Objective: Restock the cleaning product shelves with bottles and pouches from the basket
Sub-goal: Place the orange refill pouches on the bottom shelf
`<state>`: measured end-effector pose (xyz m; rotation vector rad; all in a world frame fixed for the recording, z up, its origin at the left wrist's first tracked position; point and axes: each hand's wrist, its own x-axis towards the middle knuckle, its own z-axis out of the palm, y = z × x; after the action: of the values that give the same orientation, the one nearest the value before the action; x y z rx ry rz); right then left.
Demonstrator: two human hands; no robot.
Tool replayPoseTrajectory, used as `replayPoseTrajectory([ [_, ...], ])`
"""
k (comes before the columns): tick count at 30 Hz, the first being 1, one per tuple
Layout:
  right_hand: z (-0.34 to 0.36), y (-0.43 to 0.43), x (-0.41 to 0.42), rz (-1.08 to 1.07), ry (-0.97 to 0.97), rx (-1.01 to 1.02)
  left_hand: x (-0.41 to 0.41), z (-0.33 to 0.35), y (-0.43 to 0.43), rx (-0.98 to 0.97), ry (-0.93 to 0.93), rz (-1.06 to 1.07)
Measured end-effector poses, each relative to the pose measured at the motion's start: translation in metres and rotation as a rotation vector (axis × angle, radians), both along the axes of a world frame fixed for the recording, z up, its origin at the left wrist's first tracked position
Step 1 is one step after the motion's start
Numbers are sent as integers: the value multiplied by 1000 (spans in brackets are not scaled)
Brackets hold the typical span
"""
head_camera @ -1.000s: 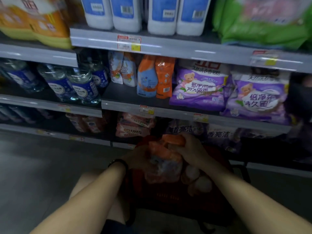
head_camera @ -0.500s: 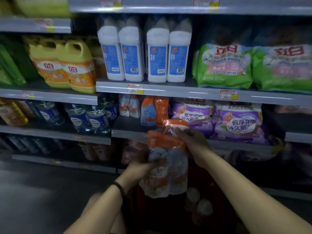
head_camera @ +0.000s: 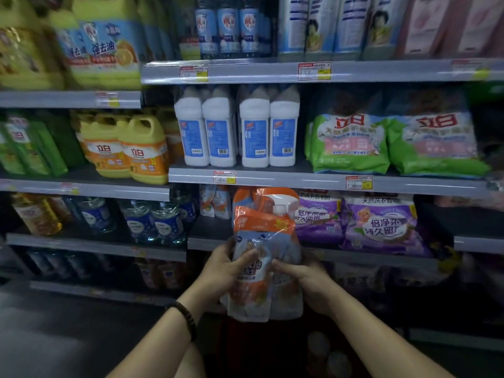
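An orange and blue cleaner pack (head_camera: pixel 266 249), a spray bottle and a refill pouch wrapped together in clear plastic, stands upright in front of the third shelf (head_camera: pixel 210 242). My left hand (head_camera: pixel 227 266) grips its lower left side. My right hand (head_camera: pixel 302 276) holds its lower right side. Similar orange pouches (head_camera: pixel 215 203) stand on that shelf just behind and to the left. The red basket (head_camera: pixel 245 345) sits dark and mostly hidden below my arms, with white bottle caps (head_camera: pixel 317 343) showing in it.
White bottles (head_camera: pixel 236 132) and green detergent bags (head_camera: pixel 350 143) fill the shelf above. Purple detergent bags (head_camera: pixel 381 225) lie right of the pack, clear blue bottles (head_camera: pixel 152 222) to its left. Yellow jugs (head_camera: pixel 128 148) stand at the upper left. The grey floor (head_camera: pixel 68 336) lies at the lower left.
Both hands lifted the pack out of the basket up to the third shelf. My right hand slid from its top down to its lower right side. The view tilted upward.
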<state>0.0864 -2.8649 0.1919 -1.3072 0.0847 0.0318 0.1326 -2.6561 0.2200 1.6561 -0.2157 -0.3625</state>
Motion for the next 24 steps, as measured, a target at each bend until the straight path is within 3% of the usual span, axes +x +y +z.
replayPoseTrajectory([
  [3,3,3,1,-37,-39,2,2,3,0,42,-30,1],
  [7,4,13,11,-223,-88,-113,-20,-19,-8,394,-333,462],
  [10,9,32,19,-310,-113,-217,-45,-44,-25,452,-406,352],
  [14,8,56,18,-298,-135,-359,-35,-60,-33,207,-234,269],
  [19,13,60,17,-82,-206,-497,-12,-64,-4,-98,-57,317],
  [24,-19,35,46,-216,-136,-647,12,-61,33,-284,105,200],
])
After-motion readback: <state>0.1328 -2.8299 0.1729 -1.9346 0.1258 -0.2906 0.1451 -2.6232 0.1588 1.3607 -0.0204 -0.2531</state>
